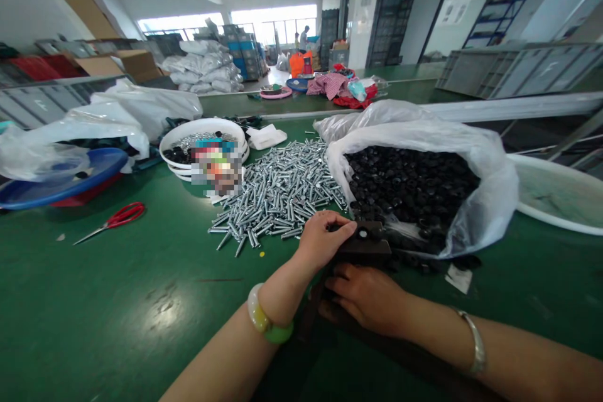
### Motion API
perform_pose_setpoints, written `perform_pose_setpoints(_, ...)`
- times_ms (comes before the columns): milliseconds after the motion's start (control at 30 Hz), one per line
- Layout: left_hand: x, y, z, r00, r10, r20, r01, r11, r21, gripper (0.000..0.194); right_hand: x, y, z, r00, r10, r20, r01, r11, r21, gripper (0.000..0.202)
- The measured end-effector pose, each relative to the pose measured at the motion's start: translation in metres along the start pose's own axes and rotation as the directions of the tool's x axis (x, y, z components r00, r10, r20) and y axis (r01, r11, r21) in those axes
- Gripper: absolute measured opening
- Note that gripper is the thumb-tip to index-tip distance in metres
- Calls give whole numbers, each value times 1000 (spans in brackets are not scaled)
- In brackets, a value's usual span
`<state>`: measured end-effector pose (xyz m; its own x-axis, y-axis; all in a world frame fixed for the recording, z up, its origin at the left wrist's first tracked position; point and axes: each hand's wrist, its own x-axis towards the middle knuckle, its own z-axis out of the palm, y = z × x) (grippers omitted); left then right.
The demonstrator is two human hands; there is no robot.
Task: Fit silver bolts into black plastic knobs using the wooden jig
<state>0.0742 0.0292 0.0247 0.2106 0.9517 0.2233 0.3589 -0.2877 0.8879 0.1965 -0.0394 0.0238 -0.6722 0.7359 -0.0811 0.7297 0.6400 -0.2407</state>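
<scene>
Left hand (pixel 325 240), bare; forearm (pixel 226 348) bare. At wrist: one bangle (pixel 260 321), thick, rounded, glossy; cream-white, passing through yellow to bright green. Right hand (pixel 372 298), bare; forearm likewise. Near wrist: one bracelet (pixel 475 344), silver-coloured, narrow, shiny band, curved; surface detail too small to tell.

Dark fixture (pixel 365 252): A blackish, block-shaped piece sits between the left hand (pixel 325 239) and the right hand (pixel 367 295) on the green tabletop (pixel 117 289), its upper part stepped in two ledges.
Pale round spot (pixel 362 233): Shows bright on the fixture's far ledge, just beside the left thumb; whether hole or pin end cannot be told.
Silver pins (pixel 282 188): Slim and shiny, they lie at all angles in a loose heap beyond the fixture, to its left.
Black parts (pixel 414 182): Small dark pieces crowd the open mouth of a translucent plastic bag (pixel 499 201) beyond the fixture, to its right.
</scene>
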Motion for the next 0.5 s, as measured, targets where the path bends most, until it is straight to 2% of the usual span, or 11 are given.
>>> perform_pose_setpoints(133, 0, -3, 3, 1000, 12, -10, -12, 1000, -5, 13, 3, 2, -1, 999, -36, 0, 36, 998, -50, 21)
perform_pose_setpoints(200, -2, -5, 4, 1000, 2, -17, -3, 1000, -12, 16, -1, 4, -4, 998, -39, -48, 40, 999, 21, 19)
perform_pose_setpoints(267, -4, -6, 4, 1000, -5, -25, 5, 1000, -23, 18, -10, 8, -8, 988, -14, -153, 41, 983, 176, 15)
perform_pose_setpoints(333, -6, -7, 4, 999, -9, -38, 8, 999, -32, 20, -21, 13, -17, 965, 79, -248, 18, 931, 366, 9)
perform_pose_setpoints(400, -7, -8, 4, 999, -18, -46, 16, 999, -34, 21, -31, 21, -29, 929, 221, -296, -34, 850, 526, 8)
perform_pose_setpoints(500, -7, -7, 5, 998, -24, -54, 23, 999, -30, 21, -40, 35, -50, 860, 387, -332, -107, 773, 625, 12)
